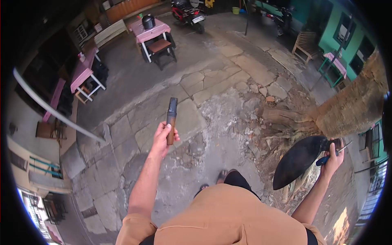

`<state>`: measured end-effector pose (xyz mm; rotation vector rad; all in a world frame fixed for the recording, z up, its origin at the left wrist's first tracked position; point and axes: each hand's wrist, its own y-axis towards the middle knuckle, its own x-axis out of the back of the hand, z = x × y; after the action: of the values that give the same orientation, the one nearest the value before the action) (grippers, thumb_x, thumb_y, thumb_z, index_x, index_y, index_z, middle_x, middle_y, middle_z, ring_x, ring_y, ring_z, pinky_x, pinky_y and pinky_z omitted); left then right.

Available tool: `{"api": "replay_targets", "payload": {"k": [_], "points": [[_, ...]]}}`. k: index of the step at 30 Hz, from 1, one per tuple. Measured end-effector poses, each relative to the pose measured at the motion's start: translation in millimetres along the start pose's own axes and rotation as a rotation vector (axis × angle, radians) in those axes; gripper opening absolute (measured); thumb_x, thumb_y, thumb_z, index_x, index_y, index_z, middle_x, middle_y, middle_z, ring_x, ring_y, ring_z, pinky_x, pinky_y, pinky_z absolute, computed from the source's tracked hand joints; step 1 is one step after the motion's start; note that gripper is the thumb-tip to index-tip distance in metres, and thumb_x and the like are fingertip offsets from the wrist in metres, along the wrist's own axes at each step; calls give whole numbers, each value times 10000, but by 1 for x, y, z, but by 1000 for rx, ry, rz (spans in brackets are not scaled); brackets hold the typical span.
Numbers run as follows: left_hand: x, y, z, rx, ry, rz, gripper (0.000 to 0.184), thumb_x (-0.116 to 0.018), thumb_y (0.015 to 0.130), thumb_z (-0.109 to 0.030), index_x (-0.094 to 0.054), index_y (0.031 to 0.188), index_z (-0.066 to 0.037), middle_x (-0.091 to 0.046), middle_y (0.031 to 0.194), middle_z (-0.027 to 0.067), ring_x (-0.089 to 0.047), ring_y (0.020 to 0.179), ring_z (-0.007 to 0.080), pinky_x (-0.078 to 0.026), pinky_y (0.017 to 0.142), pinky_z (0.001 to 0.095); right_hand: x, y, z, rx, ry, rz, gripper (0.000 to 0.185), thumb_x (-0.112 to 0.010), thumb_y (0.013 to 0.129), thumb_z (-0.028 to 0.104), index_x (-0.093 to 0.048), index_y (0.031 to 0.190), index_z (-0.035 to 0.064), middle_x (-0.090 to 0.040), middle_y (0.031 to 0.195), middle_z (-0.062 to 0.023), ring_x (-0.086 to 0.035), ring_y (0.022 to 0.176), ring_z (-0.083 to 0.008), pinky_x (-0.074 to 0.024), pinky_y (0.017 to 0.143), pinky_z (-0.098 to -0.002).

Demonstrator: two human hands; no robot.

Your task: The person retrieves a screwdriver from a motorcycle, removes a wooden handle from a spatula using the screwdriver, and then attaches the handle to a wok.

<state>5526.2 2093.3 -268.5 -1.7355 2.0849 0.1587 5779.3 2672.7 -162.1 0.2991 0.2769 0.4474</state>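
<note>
My left hand (163,136) is closed around a short wooden handle (172,122), held upright in front of me. Its upper part is dark, as if wrapped or sleeved. On the right, my right hand (335,161) grips a dark, leaf-shaped metal blade (300,161) by its narrow neck end. The blade points down and to the left. In the same hand is a screwdriver (322,161) with a blue handle, its thin shaft sticking out past the fingers. The two hands are far apart, and the handle and blade do not touch.
Cracked paving (179,116) and rubble lie below. A tree trunk (351,102) with spreading roots stands at right. Farther off are a pink-topped table (143,34) with a black helmet (149,21), a stool (160,46), a motorcycle (190,14) and a wooden bench (307,45).
</note>
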Motion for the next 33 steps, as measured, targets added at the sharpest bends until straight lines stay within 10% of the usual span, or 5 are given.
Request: {"api": "replay_targets", "payload": {"k": [5,10,19,25,33], "points": [[65,201,24,-133,461,-152,265,-587,1001,-266,-497,1124,-50,-580,736,24,-556,563,116,-442,480,282,-114,86,-75,-39,-107,20,480,-680,909,9,-516,1360,15,-691,1033,-94,-503,605,-45,-413,511,-186],[187,232,120,422,458,-616,326,-616,973,-332,-516,750,-116,-484,536,7,-467,381,148,-329,329,336,-220,168,-130,-41,-145,-11,521,-675,904,-7,-491,1391,3,-691,1054,-106,-524,637,-52,-426,527,-189],[237,270,147,872,597,-865,446,-562,959,-464,-507,697,-108,-439,523,44,-459,419,228,-388,422,415,-399,333,-197,204,-240,-98,534,-682,910,17,-506,1414,39,-683,1149,-107,-553,724,-47,-437,580,-174],[195,633,82,743,432,-859,332,-604,929,-344,-480,697,-141,-447,520,5,-409,376,160,-271,340,312,-524,434,-273,214,-294,-198,529,-695,918,48,-507,1412,41,-692,1115,-77,-504,639,-30,-405,537,-177],[-42,1159,-73,117,597,-82,200,-691,886,-171,-581,1001,-50,-523,648,-30,-472,493,75,-341,417,281,-668,568,-372,74,-306,-335,388,-704,907,64,-597,1275,6,-696,969,-46,-494,580,-41,-394,504,-203]]}}
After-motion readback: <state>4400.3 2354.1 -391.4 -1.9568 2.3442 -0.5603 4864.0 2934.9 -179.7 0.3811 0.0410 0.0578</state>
